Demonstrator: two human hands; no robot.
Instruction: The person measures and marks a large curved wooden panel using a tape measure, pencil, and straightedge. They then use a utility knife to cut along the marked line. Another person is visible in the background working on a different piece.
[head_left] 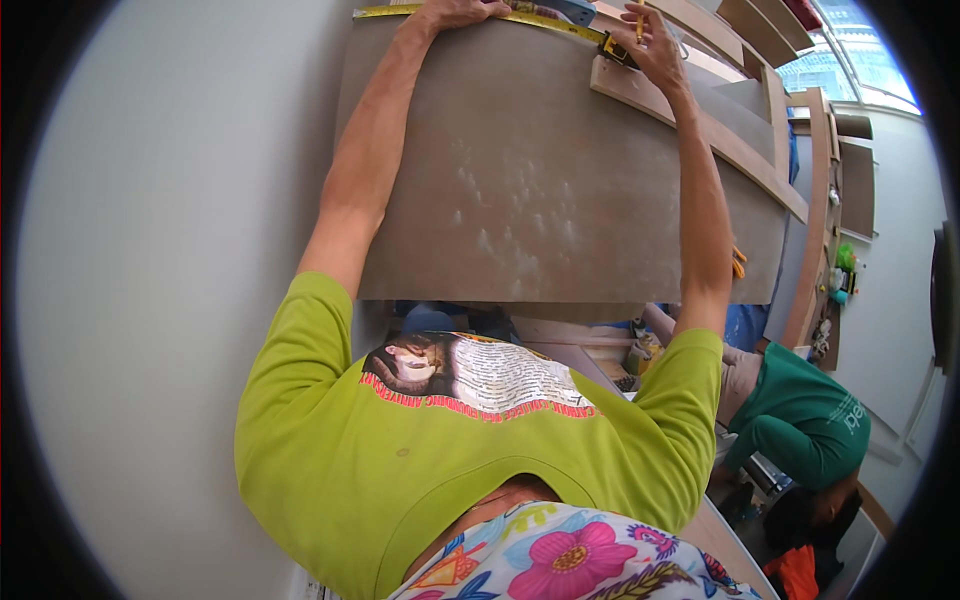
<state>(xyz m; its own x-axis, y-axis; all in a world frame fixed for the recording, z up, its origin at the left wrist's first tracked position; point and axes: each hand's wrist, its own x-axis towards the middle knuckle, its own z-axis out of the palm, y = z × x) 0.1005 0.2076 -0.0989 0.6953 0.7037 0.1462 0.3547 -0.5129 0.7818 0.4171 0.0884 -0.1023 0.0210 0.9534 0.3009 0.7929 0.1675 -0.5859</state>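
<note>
A yellow tape measure blade [545, 21] is stretched across the far end of a large brown board [430, 140]. My left hand [462, 12], partly cut off by the top edge, presses its fingers down on the blade near the wall side. At the blade's other end sits its black and yellow tape case [617, 50], which my right hand [655, 50] touches with its lower fingers. Those same fingers pinch a yellow pencil [640, 24], held upright. Under the tape case lies the end of a pale wooden strip [700, 130], set slantwise on the board.
A white wall [180, 250] runs along the left. A blue object [568, 9] lies beyond the tape. More wooden strips and panels [775, 120] lean at the right. To the lower right, a person in a green shirt [805, 420] bends low near the floor.
</note>
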